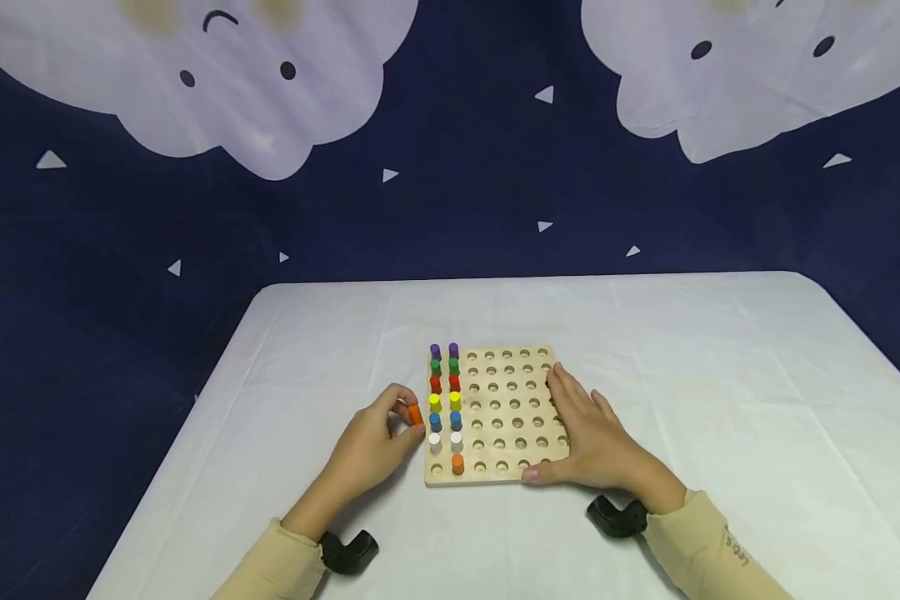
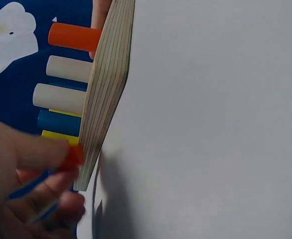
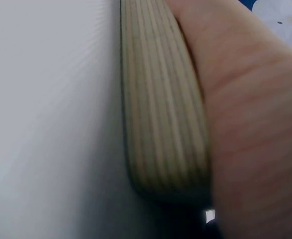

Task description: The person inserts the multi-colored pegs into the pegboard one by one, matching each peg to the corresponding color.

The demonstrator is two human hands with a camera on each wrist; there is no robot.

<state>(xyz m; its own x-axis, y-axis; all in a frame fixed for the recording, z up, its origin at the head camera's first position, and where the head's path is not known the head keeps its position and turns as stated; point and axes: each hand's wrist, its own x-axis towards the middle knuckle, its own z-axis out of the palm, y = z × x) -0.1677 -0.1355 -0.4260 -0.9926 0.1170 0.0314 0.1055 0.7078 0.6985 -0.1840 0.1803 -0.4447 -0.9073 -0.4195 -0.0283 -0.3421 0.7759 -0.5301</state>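
Observation:
A wooden pegboard (image 1: pixel 506 417) with rows of round holes lies on the table. My left hand (image 1: pixel 375 437) pinches an orange peg (image 1: pixel 416 414) just beside the board's left edge; the left wrist view shows this orange peg (image 2: pixel 73 156) between thumb and fingers. Two columns of pegs stand at the left: purple, green, red, yellow, blue and white pairs, then one orange peg (image 1: pixel 457 464) in the second column. The front left corner hole (image 1: pixel 437 470) holds no peg. Across the board's right edge rests my right hand (image 1: pixel 596 442), fingers spread, thumb at the front edge.
A white cloth covers the table (image 1: pixel 705 358). Behind it hangs a dark blue curtain (image 1: pixel 457 108) with white clouds and small triangles. Black wrist-worn devices sit at the left cuff (image 1: pixel 350 552) and the right cuff (image 1: pixel 617 517).

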